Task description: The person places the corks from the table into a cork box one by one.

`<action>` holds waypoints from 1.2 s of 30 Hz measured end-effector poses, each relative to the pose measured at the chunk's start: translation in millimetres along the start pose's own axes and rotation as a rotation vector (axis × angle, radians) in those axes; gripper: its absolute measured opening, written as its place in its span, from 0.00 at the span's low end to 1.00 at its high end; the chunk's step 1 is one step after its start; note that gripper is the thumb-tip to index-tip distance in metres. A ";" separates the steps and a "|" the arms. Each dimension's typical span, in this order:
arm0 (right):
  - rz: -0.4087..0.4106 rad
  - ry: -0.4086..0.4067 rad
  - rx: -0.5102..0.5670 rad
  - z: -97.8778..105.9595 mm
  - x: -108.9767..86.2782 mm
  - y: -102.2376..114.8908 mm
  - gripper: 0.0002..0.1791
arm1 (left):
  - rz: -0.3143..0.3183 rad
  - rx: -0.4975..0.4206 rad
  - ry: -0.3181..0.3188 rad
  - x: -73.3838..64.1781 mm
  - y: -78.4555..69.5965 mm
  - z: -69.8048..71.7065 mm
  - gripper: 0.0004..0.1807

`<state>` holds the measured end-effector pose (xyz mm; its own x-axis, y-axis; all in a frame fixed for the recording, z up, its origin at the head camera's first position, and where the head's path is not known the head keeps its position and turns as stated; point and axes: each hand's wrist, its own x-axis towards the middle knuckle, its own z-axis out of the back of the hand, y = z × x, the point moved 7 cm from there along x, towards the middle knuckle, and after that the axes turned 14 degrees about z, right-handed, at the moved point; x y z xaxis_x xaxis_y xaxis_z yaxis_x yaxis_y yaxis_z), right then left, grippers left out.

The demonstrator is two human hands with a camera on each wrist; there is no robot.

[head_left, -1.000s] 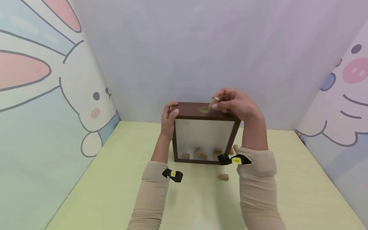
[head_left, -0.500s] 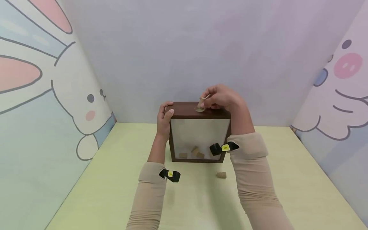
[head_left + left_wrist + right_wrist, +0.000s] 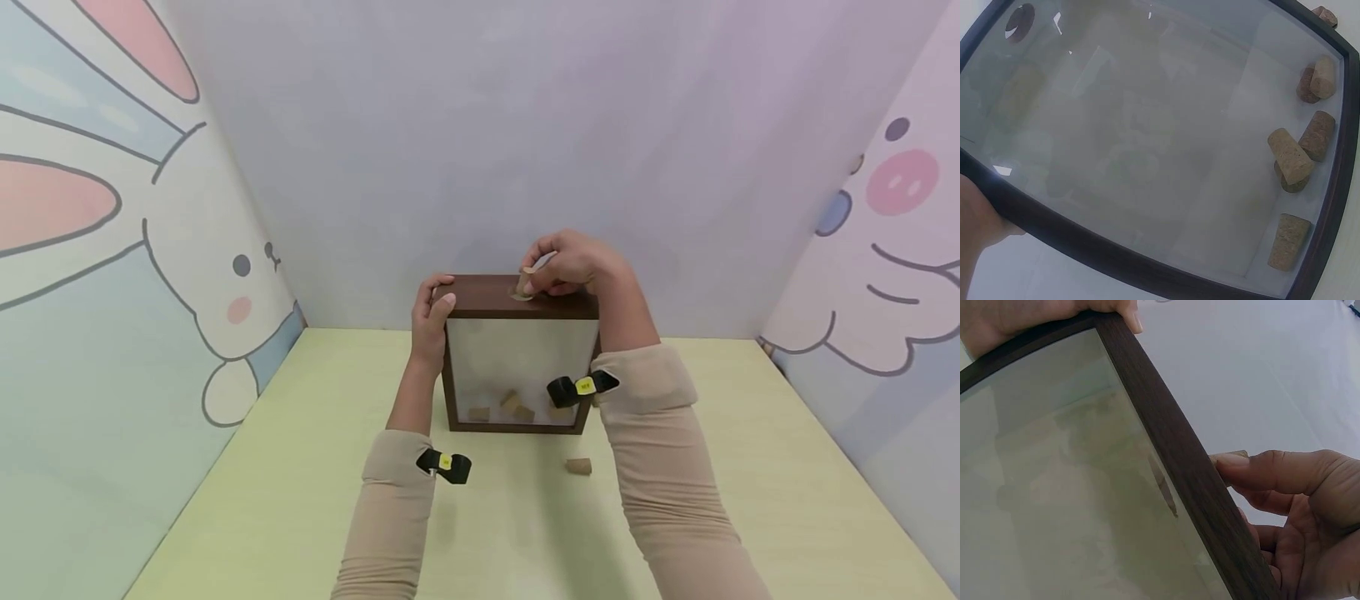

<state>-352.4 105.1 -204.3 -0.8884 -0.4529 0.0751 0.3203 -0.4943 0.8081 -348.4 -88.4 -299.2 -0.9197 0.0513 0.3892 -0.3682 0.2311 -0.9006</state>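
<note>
Right hand (image 3: pixel 572 260), cork (image 3: pixel 524 281) pinched in fingertips, moved left since one second ago, from beside hole to hole's mouth; left hand (image 3: pixel 430 321) grips box (image 3: pixel 480 292) at top left corner; cork best centred over hole before release; box upright toward table's (image 3: pixel 300 500) far edge, corks (image 3: pixel 1289 242) along its bottom; loose cork (image 3: pixel 578 466) off box's near right corner; pale wall (image 3: pixel 450 150) behind, rabbit (image 3: pixel 202 275) painted left

Brown box (image 3: pixel 480 293), speckled tan corks (image 3: pixel 1290 156)
</note>
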 end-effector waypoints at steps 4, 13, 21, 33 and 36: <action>0.052 -0.047 -0.009 -0.4 -8.4 0.4 0.16 | 0.006 0.000 -0.007 -0.4 1.4 2.4 0.24; 0.207 -0.116 0.007 -1.5 -49.1 11.2 0.17 | 0.028 -0.008 0.001 1.6 -2.7 -0.5 0.22; 0.361 -0.121 -0.042 -6.3 -80.1 10.0 0.17 | 0.006 0.003 -0.003 4.7 -5.5 -1.0 0.24; 0.488 -0.102 0.106 -20.8 -113.6 -17.8 0.19 | -0.001 0.023 0.003 -5.3 -23.8 -8.8 0.25; 0.460 -0.100 0.118 -26.2 -119.2 -34.2 0.19 | 0.005 0.029 0.007 -10.5 -31.8 -11.5 0.25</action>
<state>-248.9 156.6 -256.2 -0.6926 -0.5284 0.4911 0.6529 -0.1697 0.7382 -325.5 -85.2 -272.4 -0.9208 0.0591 0.3856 -0.3672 0.2024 -0.9079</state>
